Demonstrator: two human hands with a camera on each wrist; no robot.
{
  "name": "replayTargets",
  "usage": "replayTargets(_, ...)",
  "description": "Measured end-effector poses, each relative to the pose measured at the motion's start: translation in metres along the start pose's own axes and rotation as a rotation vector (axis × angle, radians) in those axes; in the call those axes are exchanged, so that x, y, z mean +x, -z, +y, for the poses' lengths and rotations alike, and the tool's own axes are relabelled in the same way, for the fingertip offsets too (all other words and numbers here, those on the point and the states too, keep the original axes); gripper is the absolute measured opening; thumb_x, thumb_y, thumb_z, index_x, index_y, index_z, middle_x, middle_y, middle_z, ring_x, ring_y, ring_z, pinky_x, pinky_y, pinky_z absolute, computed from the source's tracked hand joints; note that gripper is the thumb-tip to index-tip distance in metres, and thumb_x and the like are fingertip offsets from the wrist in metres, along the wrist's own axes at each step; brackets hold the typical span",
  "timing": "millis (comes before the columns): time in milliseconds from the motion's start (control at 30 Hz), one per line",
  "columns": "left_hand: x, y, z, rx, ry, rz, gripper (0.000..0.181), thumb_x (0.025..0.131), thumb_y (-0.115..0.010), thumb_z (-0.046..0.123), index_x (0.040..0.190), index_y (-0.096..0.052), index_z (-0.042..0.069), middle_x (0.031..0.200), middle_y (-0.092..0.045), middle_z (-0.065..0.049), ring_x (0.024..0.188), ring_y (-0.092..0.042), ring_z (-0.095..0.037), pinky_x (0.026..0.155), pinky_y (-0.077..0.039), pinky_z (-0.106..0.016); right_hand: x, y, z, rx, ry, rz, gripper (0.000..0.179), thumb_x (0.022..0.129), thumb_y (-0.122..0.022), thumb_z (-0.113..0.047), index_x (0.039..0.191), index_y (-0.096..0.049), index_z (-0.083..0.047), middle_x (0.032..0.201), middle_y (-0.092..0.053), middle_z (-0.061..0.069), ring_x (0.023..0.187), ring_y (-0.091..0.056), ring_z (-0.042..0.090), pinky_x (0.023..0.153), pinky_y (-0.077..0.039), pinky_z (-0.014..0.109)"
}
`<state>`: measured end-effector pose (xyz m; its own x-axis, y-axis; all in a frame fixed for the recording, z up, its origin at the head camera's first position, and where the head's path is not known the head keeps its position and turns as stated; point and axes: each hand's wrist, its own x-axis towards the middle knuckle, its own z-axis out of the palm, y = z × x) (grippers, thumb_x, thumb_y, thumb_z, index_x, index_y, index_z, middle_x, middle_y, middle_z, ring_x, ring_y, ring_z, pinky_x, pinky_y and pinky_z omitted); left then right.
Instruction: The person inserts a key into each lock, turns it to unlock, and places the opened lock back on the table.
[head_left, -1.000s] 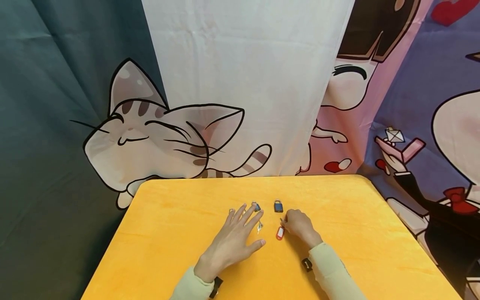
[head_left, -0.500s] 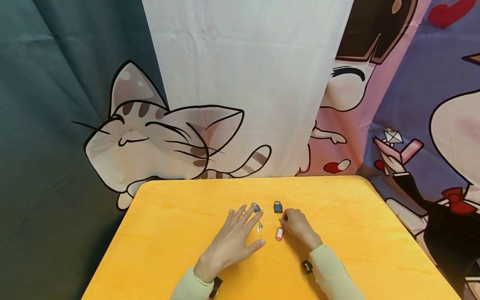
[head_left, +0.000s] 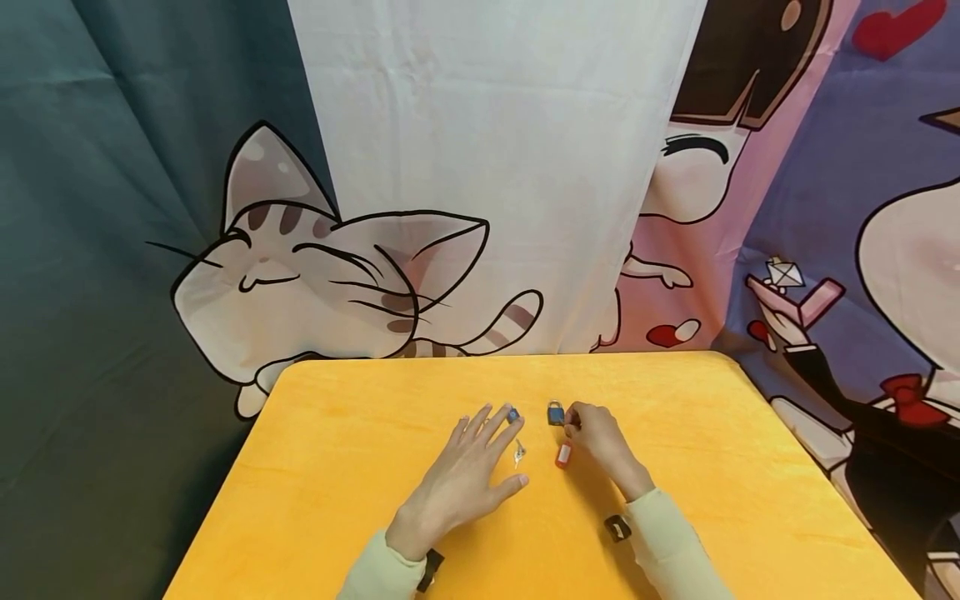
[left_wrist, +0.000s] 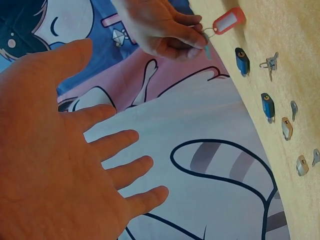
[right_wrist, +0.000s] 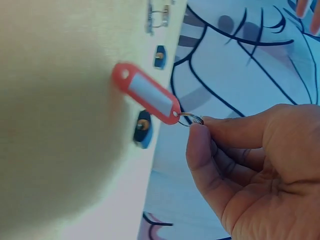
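Observation:
My right hand pinches a key ring between thumb and forefinger, just right of a blue padlock. From the ring hangs a red key tag with a white label. A thin bluish strip pokes out at the fingertips, perhaps a key blade; the rest is hidden by the fingers. My left hand hovers palm down over the table with fingers spread, holding nothing. Past its fingertips lies a second blue padlock. A small bunch of keys lies between the hands.
Two small brass-coloured padlocks, one nearer and one farther along the row, lie with single keys beside them. The yellow-covered table ends at a printed cloth backdrop.
The right hand has moved forward to the right blue padlock, carrying the key ring and red tag with it. The left hand has hardly moved.

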<state>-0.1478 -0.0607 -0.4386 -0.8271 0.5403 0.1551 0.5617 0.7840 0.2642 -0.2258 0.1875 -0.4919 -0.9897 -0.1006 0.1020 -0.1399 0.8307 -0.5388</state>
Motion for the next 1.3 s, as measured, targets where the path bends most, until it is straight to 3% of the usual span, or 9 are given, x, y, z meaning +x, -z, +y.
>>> replayTargets(367, 0.001, 0.004, -0.003, -0.002, 0.005, 0.01, 0.074, 0.095, -0.05, 0.061, 0.156, -0.024, 0.029, 0.165, -0.018, 0.002, 0.153, -0.017, -0.029, 0.122, -0.019, -0.055, -0.01, 0.027, -0.025, 0.001, 0.074, 0.032, 0.004, 0.091, -0.067, -0.005, 0.088, -0.063, -0.004, 0.076, -0.065, 0.003, 0.063, -0.054, 0.011, 0.056, -0.045, 0.024)
replayTargets(567, -0.001, 0.009, -0.007, -0.023, 0.019, 0.04, 0.075, 0.094, -0.054, 0.059, 0.156, -0.024, 0.029, 0.162, -0.028, 0.0, 0.147, -0.033, -0.028, 0.118, -0.031, -0.051, -0.018, 0.041, -0.042, 0.037, 0.11, 0.062, 0.004, 0.092, -0.068, -0.008, 0.09, -0.065, -0.005, 0.079, -0.067, 0.002, 0.064, -0.057, 0.008, 0.057, -0.046, 0.023)
replayTargets(833, 0.001, 0.012, -0.01, -0.047, -0.008, 0.196, 0.069, 0.092, -0.065, 0.048, 0.15, -0.039, 0.023, 0.144, -0.053, 0.0, 0.127, -0.057, -0.022, 0.102, -0.05, -0.043, -0.036, 0.059, -0.073, 0.109, 0.184, 0.082, 0.003, 0.093, -0.066, -0.009, 0.091, -0.068, -0.007, 0.079, -0.067, -0.001, 0.067, -0.06, 0.006, 0.058, -0.049, 0.02)
replayTargets(1067, 0.001, 0.015, -0.011, -0.069, -0.037, 0.322, 0.058, 0.093, -0.066, 0.042, 0.143, -0.05, 0.017, 0.136, -0.06, -0.001, 0.122, -0.061, -0.02, 0.099, -0.053, -0.04, -0.052, 0.073, -0.097, 0.139, 0.265, 0.102, 0.006, 0.09, -0.068, -0.005, 0.091, -0.068, -0.011, 0.079, -0.066, -0.004, 0.064, -0.057, 0.001, 0.062, -0.053, 0.018)
replayTargets(1300, 0.003, 0.016, -0.011, -0.097, -0.112, 0.45, 0.042, 0.098, -0.06, 0.032, 0.135, -0.058, 0.013, 0.128, -0.066, -0.003, 0.116, -0.065, -0.018, 0.095, -0.055, -0.035, -0.066, 0.082, -0.111, 0.176, 0.376, 0.136, 0.014, 0.087, -0.071, -0.001, 0.092, -0.068, -0.014, 0.082, -0.067, -0.007, 0.066, -0.062, 0.001, 0.063, -0.054, 0.018)
